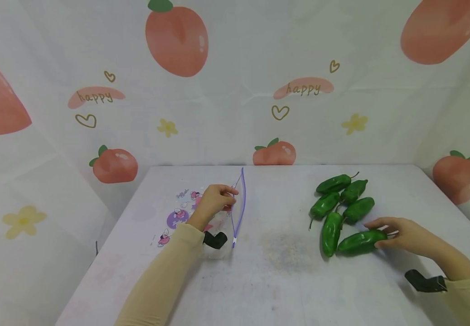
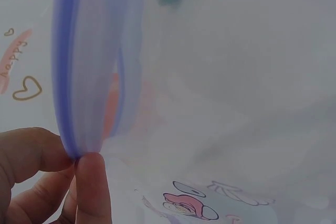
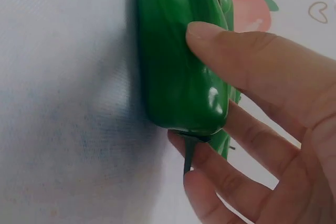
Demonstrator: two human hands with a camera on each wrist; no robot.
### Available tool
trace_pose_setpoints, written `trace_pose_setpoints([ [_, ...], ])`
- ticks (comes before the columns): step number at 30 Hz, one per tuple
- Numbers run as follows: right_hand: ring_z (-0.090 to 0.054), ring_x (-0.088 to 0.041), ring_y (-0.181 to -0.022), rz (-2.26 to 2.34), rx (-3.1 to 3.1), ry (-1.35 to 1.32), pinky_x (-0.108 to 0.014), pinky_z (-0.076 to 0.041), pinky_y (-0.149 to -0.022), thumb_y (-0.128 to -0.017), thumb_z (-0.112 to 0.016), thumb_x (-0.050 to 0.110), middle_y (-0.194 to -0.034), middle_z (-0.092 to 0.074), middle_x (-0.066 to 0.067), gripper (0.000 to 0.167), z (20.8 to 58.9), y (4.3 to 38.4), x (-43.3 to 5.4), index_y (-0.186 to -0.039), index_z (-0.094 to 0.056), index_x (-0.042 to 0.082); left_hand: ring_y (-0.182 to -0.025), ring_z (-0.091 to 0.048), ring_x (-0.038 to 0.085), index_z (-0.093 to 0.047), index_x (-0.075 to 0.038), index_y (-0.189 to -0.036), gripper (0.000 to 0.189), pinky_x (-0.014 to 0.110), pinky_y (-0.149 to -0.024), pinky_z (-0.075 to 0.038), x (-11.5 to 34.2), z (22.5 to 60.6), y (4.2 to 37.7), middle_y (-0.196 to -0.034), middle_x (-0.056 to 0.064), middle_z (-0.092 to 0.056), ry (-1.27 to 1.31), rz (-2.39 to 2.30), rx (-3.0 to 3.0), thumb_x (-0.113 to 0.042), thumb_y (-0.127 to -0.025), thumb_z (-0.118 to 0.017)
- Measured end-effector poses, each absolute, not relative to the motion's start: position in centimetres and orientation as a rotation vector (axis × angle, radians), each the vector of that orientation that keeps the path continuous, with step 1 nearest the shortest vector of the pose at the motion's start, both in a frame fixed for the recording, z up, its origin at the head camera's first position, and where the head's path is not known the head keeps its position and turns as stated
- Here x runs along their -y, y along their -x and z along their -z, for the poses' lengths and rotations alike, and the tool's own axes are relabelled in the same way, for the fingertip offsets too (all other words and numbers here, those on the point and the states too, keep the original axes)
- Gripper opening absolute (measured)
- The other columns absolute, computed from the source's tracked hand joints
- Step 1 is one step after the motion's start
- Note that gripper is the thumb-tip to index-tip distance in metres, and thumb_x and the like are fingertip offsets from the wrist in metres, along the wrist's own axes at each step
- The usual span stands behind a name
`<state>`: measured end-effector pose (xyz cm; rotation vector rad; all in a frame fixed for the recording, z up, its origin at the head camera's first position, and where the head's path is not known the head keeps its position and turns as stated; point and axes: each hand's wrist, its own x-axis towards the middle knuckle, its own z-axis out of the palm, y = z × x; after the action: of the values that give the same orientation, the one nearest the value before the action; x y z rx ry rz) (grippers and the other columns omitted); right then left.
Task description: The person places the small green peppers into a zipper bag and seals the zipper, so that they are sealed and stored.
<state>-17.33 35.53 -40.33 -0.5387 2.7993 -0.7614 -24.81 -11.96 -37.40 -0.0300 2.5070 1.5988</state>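
Observation:
On the left of the table, my left hand pinches the purple zip edge of a clear plastic zip bag printed with pink and purple cartoon figures. The left wrist view shows thumb and fingers on that edge, with the bag spread beside them and its mouth parted. At the right, my right hand holds the stem end of a green pepper lying on the table. Seen from the right wrist, the thumb lies on the pepper's side and fingers curl by its stem.
Several more green peppers, among them a long one and one at the back, lie in a cluster beside the held pepper. A white table carries everything, with a peach-printed cloth hanging behind and at the sides.

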Motion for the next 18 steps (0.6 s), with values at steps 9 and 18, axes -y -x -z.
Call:
trace_pose_setpoints([
  [9,-0.065,-0.03,-0.089,0.659,-2.825,0.452,-0.047,-0.053,-0.069,-0.072,-0.082,0.031,-0.11,-0.067,-0.018,0.047,39.65,17.25,-35.48,-0.11,-0.07,0.007,-0.067,-0.059,0.015,-0.069,0.003,-0.109,0.024,0.028,-0.067,-0.059,12.02,37.53,24.76,-0.08,0.007,-0.061,0.018,-1.608,-2.498,0.0,-0.085,-0.067],
  [18,-0.065,-0.031,-0.09,0.617,-2.829,0.406,-0.045,-0.052,-0.067,-0.072,-0.083,0.03,-0.106,-0.069,-0.017,0.046,39.23,17.3,-35.25,-0.109,-0.071,0.006,-0.065,-0.059,0.015,-0.07,0.001,-0.109,0.024,0.028,-0.067,-0.059,12.04,37.47,24.76,-0.08,0.006,-0.06,0.035,-1.597,-2.504,-0.001,-0.086,-0.067],
])
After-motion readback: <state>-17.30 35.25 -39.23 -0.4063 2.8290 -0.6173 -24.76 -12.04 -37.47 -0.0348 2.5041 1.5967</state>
